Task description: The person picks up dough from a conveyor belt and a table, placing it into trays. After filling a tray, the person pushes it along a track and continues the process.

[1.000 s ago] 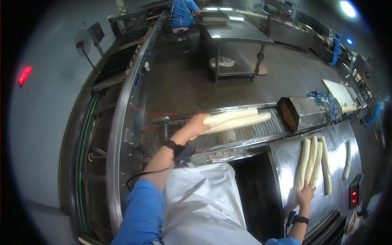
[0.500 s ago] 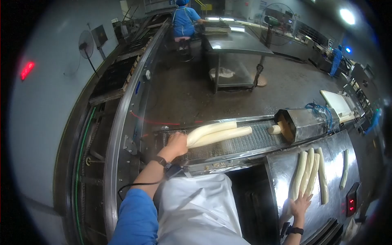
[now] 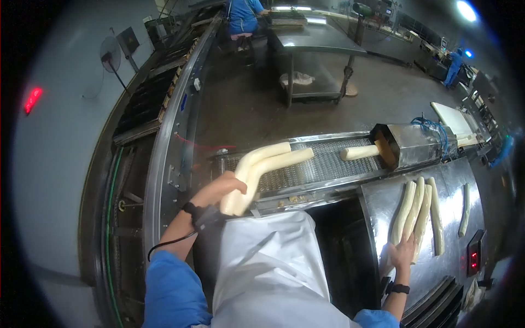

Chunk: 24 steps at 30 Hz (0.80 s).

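Two long pale dough rolls (image 3: 261, 158) hang bent over the near left end of the mesh conveyor belt (image 3: 333, 167), their far ends lying on the mesh. My left hand (image 3: 225, 185) is closed round them near their close ends. On the steel tabletop (image 3: 377, 208) at the right, several more dough rolls (image 3: 418, 210) lie side by side. Across the near ends of the leftmost ones rests my right hand (image 3: 403, 252), fingers apart and touching the dough. Another roll (image 3: 361, 152) sticks out of the metal housing onto the belt.
A metal housing (image 3: 418, 145) covers the belt's right part. One thin strip (image 3: 465, 210) lies apart beside a red-lit display (image 3: 474, 259). Along the left runs a rail conveyor (image 3: 167, 142). A co-worker (image 3: 242, 17) sits beyond, by a steel table (image 3: 317, 41).
My left hand has drawn the two dough rolls toward me, off the belt's near side, bending them. The roll at the housing has come further out. My right hand stays at the tabletop rolls.
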### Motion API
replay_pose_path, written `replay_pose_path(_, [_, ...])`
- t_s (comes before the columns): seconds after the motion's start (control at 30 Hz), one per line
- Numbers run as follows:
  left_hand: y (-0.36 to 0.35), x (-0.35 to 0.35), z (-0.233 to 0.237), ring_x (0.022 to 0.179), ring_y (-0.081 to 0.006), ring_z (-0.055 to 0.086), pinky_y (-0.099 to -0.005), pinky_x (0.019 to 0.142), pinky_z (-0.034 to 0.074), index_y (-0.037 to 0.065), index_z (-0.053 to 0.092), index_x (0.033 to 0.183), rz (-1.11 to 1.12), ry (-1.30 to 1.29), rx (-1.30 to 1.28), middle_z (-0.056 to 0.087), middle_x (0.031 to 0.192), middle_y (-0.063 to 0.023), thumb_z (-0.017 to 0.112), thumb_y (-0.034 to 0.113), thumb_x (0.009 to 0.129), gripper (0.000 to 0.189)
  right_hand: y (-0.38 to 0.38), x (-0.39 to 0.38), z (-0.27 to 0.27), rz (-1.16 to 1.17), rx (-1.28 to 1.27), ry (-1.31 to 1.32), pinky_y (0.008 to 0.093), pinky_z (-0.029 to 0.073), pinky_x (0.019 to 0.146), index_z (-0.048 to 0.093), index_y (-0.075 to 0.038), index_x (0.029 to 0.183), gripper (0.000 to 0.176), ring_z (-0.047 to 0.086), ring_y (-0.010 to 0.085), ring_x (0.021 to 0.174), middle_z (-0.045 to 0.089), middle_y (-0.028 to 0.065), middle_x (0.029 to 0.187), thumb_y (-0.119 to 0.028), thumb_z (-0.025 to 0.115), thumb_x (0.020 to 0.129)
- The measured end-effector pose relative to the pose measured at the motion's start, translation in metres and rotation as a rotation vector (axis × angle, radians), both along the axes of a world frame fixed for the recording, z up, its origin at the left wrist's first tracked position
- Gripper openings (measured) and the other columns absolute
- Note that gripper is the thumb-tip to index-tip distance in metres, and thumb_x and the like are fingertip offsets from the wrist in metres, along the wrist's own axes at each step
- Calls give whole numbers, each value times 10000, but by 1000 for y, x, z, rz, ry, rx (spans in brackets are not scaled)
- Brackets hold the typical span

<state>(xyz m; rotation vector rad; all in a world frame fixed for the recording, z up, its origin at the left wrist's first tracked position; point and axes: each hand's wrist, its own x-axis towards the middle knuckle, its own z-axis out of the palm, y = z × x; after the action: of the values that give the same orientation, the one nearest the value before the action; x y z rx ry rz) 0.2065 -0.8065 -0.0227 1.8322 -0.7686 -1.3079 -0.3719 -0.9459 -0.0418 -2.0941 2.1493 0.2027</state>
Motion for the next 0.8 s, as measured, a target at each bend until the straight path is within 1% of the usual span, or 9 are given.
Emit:
replay_pose_path(0.1, [4, -44, 3, 862, -256, 652, -379, 793, 526, -69, 592, 1079, 37, 401, -72, 642, 975, -150, 706, 48, 651, 458, -9, -8, -16, 38, -40, 2, 480, 302, 1127, 343, -90, 1465, 828, 288, 422, 1377, 270, 288, 1492, -363, 671, 755])
replay_pose_path(0.13, [4, -66, 9, 876, -246, 655, -380, 810, 529, -71, 579, 1100, 173, 352, -41, 642, 995, -150, 709, 16, 653, 473, -8, -5, -13, 37, -37, 4, 480, 302, 1127, 343, -90, 1465, 828, 288, 422, 1377, 270, 288, 1492, -363, 671, 755])
replay_pose_path(0.17, [-1, -76, 13, 912, -248, 655, -376, 843, 531, -73, 554, 1143, -30, 573, -171, 639, 1013, -151, 718, 8, 657, 519, -8, 1, -8, -16, -17, -42, 474, 315, 1117, 352, -83, 1458, 822, 303, 415, 1368, 299, 297, 1471, -358, 670, 752])
replay_pose_path(0.2, [-4, -92, 23, 947, -250, 649, -375, 877, 530, -70, 534, 1179, -59, 673, -211, 633, 1043, -149, 711, 0, 663, 549, -9, 6, -3, -65, 1, -86, 467, 328, 1107, 360, -75, 1451, 816, 319, 409, 1360, 328, 305, 1449, -353, 668, 748])
replay_pose_path(0.3, [-11, -121, 71, 963, -263, 654, -386, 923, 524, -19, 506, 1249, -131, 971, -400, 638, 1056, -158, 715, 68, 696, 598, -8, 8, -2, -60, -8, -201, 482, 302, 1118, 390, -45, 1429, 820, 314, 439, 1351, 332, 327, 1431, -352, 674, 724])
replay_pose_path(0.4, [-11, -115, 102, 985, -270, 636, -394, 909, 517, -26, 501, 1247, -74, 1077, -398, 620, 1098, -169, 701, 165, 742, 575, -16, -9, -19, -18, -76, -85, 497, 286, 1123, 460, -37, 1386, 788, 312, 466, 1342, 321, 344, 1429, -336, 673, 690])
replay_pose_path(0.47, [-5, -94, 108, 981, -273, 637, -397, 906, 519, -37, 505, 1231, 13, 1075, -441, 622, 1088, -176, 699, 184, 757, 557, -33, -54, -65, 200, -289, -28, 503, 430, 932, 475, -12, 1331, 732, 509, 503, 1070, 490, 357, 1127, -327, 652, 696])
replay_pose_path(0.6, [13, -35, 113, 961, -271, 637, -417, 893, 526, -27, 520, 1203, 318, 982, -631, 616, 1064, -165, 700, 199, 785, 508, -40, -59, -65, 198, -262, -69, 509, 431, 918, 511, 3, 1298, 727, 520, 507, 1054, 501, 368, 1101, -360, 657, 686])
replay_pose_path(0.8, [64, 35, 178, 950, -258, 638, -410, 841, 532, -27, 546, 1165, 608, 477, -1092, 628, 1031, -136, 700, 127, 803, 422, -47, -65, -71, 104, -165, -93, 506, 448, 893, 556, 17, 1256, 741, 552, 505, 1007, 533, 369, 1037, -416, 659, 663])
